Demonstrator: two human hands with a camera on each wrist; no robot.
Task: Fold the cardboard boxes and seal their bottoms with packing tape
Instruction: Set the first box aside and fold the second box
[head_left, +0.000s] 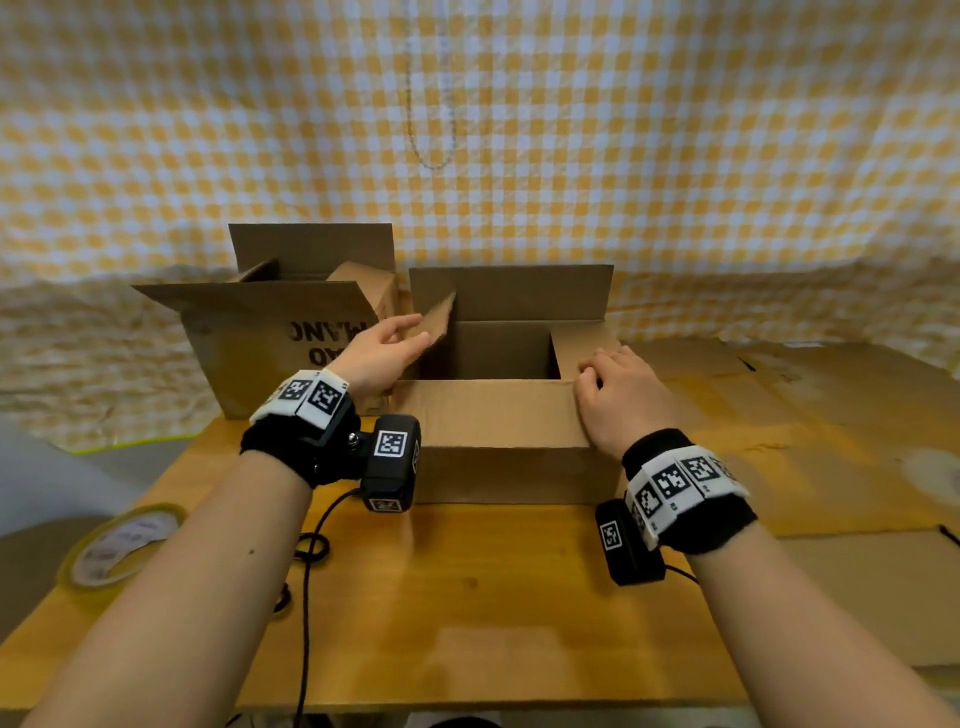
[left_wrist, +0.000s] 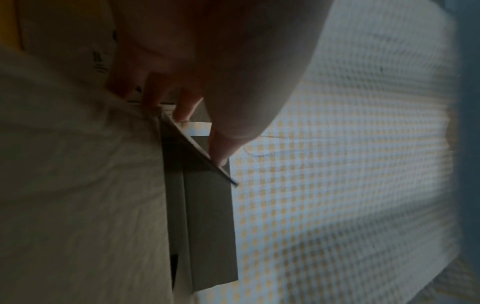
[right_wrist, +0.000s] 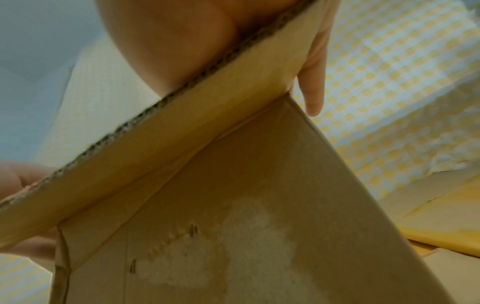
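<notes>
Near box (head_left: 498, 415): plain corrugated brown cardboard, rectangular, sitting mid-table on the wooden table (head_left: 467, 597), open end facing up, long axis running left to right, nothing visible inside. Left hand (head_left: 382, 353) is pinching the left short flap (head_left: 436, 317) between thumb and fingers. Right hand (head_left: 623, 395) is curling over the right flap (head_left: 582, 348), gripping it. Printed second box (head_left: 280, 332) is standing just behind-left, flaps open. Tape roll (head_left: 122, 545) is lying flat at the table's left edge.

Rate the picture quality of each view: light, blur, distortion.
Head view: bright and even, wide-angle bending at the edges, checked cloth soft. Left wrist view: dim and motion-blurred, the left hand a dark shape over the box flap. Right wrist view: well lit, sharp on the flap's corrugated edge, blurred behind.
</notes>
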